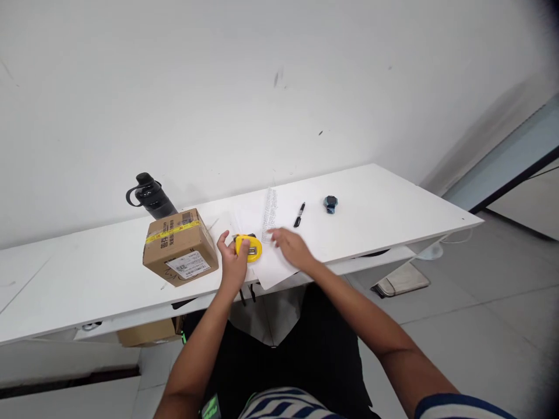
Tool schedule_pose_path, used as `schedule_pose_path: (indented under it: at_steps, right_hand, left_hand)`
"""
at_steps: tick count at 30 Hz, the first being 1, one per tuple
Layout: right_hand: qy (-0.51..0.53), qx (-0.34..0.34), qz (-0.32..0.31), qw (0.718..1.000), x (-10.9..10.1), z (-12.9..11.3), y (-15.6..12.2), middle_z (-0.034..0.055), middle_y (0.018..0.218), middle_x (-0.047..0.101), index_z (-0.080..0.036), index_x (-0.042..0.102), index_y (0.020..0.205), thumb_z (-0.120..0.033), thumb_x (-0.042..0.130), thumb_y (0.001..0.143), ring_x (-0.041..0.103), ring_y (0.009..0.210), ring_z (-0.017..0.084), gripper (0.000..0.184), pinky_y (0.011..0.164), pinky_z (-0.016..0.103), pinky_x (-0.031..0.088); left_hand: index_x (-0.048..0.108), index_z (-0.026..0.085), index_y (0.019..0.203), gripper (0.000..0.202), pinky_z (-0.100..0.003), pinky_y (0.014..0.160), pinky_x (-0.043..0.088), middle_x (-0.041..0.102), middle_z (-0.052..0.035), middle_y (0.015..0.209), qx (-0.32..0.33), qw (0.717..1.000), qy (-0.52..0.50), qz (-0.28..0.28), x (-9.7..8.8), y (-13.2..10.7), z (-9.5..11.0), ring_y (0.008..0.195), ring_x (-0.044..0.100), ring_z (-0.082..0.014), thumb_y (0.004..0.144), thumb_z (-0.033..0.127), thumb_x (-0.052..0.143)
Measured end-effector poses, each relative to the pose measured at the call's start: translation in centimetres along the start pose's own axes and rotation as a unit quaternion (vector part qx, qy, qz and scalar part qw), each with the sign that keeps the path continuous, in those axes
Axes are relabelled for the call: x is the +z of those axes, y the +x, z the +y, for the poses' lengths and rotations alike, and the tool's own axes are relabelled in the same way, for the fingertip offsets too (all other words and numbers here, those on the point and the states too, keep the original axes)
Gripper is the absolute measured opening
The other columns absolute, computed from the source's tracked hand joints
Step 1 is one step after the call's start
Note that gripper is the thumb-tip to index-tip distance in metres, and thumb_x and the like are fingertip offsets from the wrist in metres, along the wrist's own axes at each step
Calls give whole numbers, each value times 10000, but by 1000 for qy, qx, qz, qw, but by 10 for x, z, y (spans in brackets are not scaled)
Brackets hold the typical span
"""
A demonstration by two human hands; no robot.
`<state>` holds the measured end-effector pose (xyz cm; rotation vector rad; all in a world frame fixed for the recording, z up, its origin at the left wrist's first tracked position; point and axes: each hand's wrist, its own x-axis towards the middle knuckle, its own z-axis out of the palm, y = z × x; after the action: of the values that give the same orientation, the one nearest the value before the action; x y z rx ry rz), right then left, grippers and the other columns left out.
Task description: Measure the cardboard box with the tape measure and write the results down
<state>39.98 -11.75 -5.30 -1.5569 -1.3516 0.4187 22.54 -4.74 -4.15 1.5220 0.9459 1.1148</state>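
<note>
My left hand (pixel 233 260) grips a round yellow tape measure (pixel 248 247) just above the white table (pixel 87 279), fingers curled round its left side. My right hand (pixel 292 247) hovers palm down a little to the right, fingers spread, over a sheet of white paper (pixel 273 265). A clear plastic ruler (pixel 269 214) lies on the paper beyond the right hand's fingertips.
A taped cardboard box (pixel 180 247) with a label sits left of my left hand. Behind it stands a black water bottle (pixel 151 196). A black pen (pixel 299 215) and a small blue-black object (pixel 331 203) lie farther right. The wall rises behind the table.
</note>
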Motion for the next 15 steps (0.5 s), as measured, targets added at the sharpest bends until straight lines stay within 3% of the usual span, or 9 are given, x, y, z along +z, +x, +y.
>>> schedule_pose_path:
  at_steps: [2,5,8,10,12,14,15]
  right_hand:
    - [-128,58,55,988,-33,23,33,134,1168,678,-200,530,1368,-487,332,988,645,979,277,515,880,450,492]
    - [-251,183,61,949,-66,55,80,221,1226,647,-125,481,1398,-380,349,980,617,1082,348,507,894,483,461]
    - [-281,264,15,923,-73,74,110,266,1137,667,-77,467,1391,-337,452,942,627,1068,390,519,855,493,470]
    - [-287,267,7,920,-68,77,119,251,1115,677,-101,472,1398,-247,505,901,639,1060,381,518,855,486,476]
    - [-219,243,25,945,-62,73,120,200,1070,701,-147,515,1368,-201,501,883,668,1013,330,488,858,457,491]
    - [-31,209,46,976,-53,63,114,153,1000,723,-163,586,1268,-243,481,895,697,924,268,395,833,411,520]
    - [89,189,44,977,-48,57,109,140,982,729,-162,611,1209,-280,495,892,704,889,244,357,814,388,533]
  left_hand:
    - [338,227,1283,618,-307,702,488,666,6,787,16,995,99,-18,2,34,-10,724,663,-186,841,556,618]
    - [403,263,1180,456,-293,659,434,638,28,729,20,977,211,37,5,69,-25,679,642,-190,865,542,579]
    - [396,280,1193,419,-289,651,429,655,13,791,0,968,233,94,6,80,-36,714,650,-192,889,529,538]
    - [395,277,1213,439,-288,662,444,661,9,810,3,970,228,85,5,80,-41,743,659,-193,888,536,538]
    - [424,267,1207,466,-294,674,458,669,-5,832,5,972,227,63,4,78,-44,769,668,-200,874,570,546]
    - [464,257,1192,488,-308,696,473,684,-33,890,6,972,228,54,4,78,-47,805,676,-212,866,612,536]
    - [483,254,1187,494,-316,716,480,692,-47,936,10,972,228,56,4,78,-48,833,679,-217,864,625,532]
